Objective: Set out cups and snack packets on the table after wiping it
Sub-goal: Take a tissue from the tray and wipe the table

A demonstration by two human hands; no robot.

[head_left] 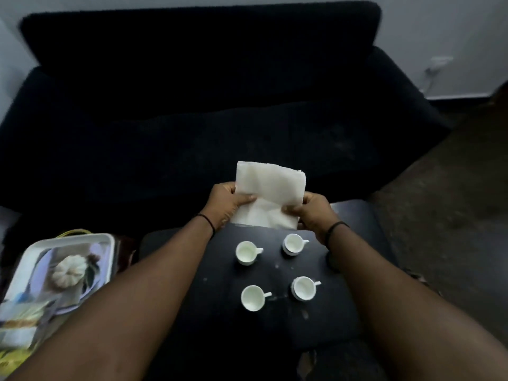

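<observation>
White folded cloth is held up in both hands above the far edge of the table. Left hand fingers are closed on its left edge, right hand fingers pinched on its right edge.

Four white cups are set out in a two-by-two block on the dark table, handles to the right. White specks are seen between them.

No snack packets can be made out on the table. A tray sits to the left, contents blurred.

Risks, as judged:
- Cloth's lower edge hangs near the far cups; a cup could be clipped or tipped if it is lowered or swept.
- Specks could be smeared around the cups if wiped without clearing them.
</observation>
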